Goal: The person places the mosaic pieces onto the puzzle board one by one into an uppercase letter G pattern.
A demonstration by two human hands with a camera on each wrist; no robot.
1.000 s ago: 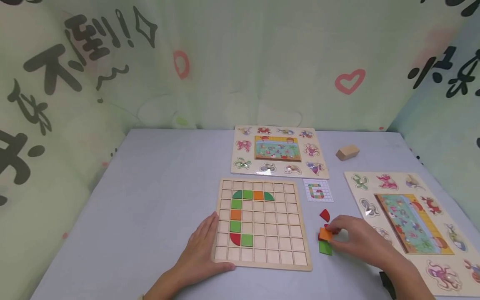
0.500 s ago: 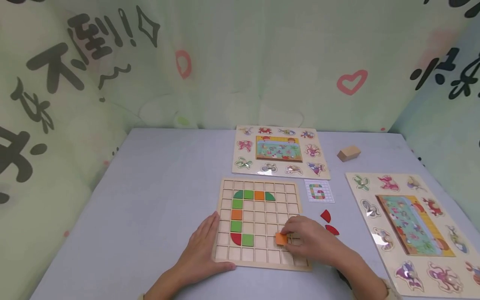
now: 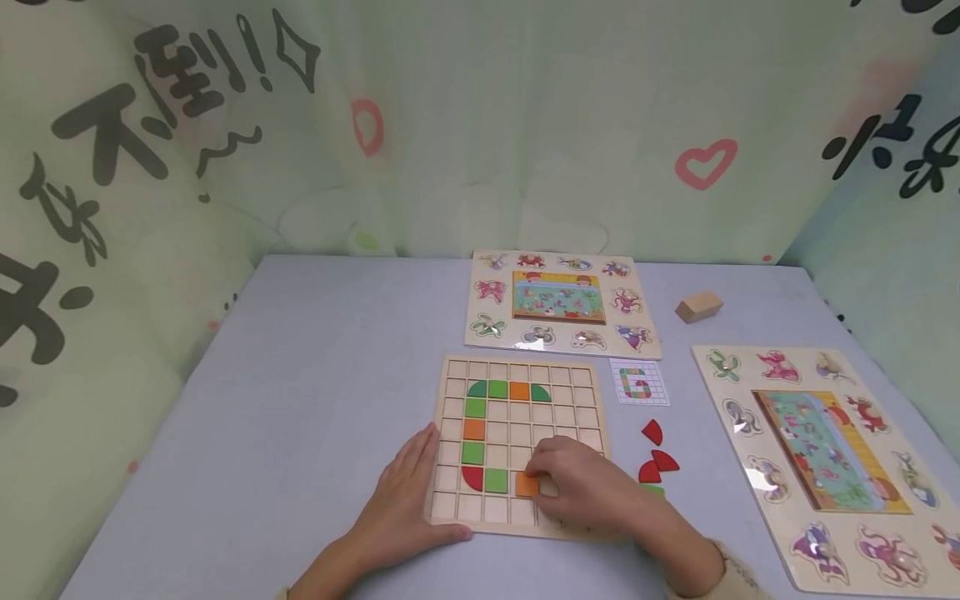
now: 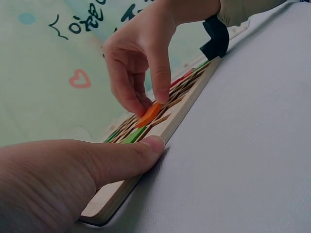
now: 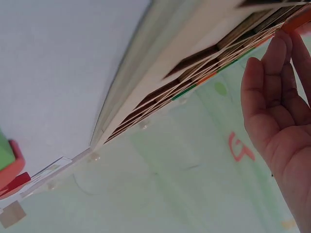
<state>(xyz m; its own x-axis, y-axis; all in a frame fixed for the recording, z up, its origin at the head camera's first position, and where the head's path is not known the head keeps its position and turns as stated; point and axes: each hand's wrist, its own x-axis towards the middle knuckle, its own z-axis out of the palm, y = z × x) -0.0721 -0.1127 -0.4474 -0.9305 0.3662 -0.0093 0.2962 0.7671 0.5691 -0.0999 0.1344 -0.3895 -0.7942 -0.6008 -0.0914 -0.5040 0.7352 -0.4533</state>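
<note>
A wooden grid board (image 3: 495, 506) lies on the table, with green, orange and red tiles in some of its cells. My right hand (image 3: 588, 483) pinches an orange square tile (image 3: 527, 484) between thumb and fingertips, just right of a green square tile (image 3: 496, 481) in a lower row. In the left wrist view the orange tile (image 4: 149, 115) is tilted, one edge low over the grid. My left hand (image 3: 397, 496) rests along the board's left edge, fingers straight and thumb at the front corner. The thumb presses the wooden rim in the left wrist view.
Right of the board lie several loose red pieces (image 3: 664, 461) and a partly hidden green one (image 3: 654, 490). Behind them is a small pattern card (image 3: 652, 398). Picture puzzle boards stand at the back (image 3: 487, 271) and right (image 3: 817, 367), near a wooden block (image 3: 698, 307).
My right hand has carried the orange tile left from the loose pieces, over the board, to beside the lower green square. My left hand stays at the board's edge.
</note>
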